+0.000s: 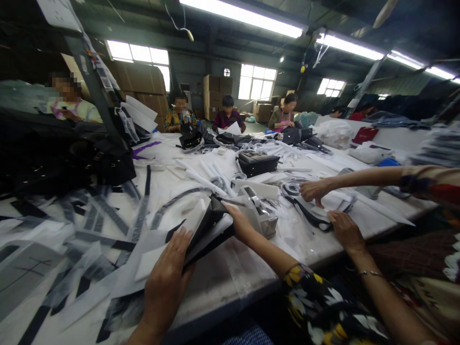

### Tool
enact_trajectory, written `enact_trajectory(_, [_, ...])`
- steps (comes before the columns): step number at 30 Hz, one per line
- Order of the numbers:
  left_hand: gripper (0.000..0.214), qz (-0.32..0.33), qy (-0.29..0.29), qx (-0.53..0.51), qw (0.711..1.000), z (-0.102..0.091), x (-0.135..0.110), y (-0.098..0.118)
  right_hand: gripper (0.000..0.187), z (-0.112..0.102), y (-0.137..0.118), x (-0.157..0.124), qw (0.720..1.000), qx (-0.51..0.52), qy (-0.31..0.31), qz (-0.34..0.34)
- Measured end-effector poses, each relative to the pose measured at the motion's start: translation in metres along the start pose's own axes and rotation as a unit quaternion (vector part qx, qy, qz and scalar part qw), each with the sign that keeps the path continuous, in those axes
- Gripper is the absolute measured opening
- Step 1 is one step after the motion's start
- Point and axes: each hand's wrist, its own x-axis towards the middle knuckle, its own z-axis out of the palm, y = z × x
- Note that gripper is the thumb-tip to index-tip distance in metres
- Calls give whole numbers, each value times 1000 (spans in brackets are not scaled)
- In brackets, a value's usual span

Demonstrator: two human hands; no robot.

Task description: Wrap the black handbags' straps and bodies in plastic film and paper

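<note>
A black handbag [207, 238] is tilted between my two hands at the front edge of the table. White sheet padding lies against its side and shows in its opening. My left hand [166, 275] is closed on the near left side, fingers lying along the white sheet and thumb underneath. At the bag's right end, my right hand [238, 224] grips it, with the fingertips partly hidden behind the bag. A strap in clear wrapping [176, 201] arcs out behind the bag. Close to my right wrist stands a tape dispenser [258, 215].
Wrapped black straps [108, 215] and plastic sleeves cover the table at left, below a dark pile of bags [64, 153]. At right, a co-worker's hands [318, 191] handle a black strap and white sheets. Another black handbag [257, 163] stands mid-table. Several people sit across the table.
</note>
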Motion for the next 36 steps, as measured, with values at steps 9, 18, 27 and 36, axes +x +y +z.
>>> enact_trajectory(9, [64,82,-10,81,993,15,-8,16,32,30,-4,-94,980,-99,-138,-101])
enact_trajectory(18, [53,134,-5,130,982,31,-22,38,30,-44,-54,-95,951,70,-29,-300])
enact_trajectory(27, [52,141,27,131,981,31,-36,55,27,8,-24,82,961,-171,-200,85])
enact_trajectory(36, [49,130,36,118,984,27,-44,64,27,40,6,101,949,-110,-246,167])
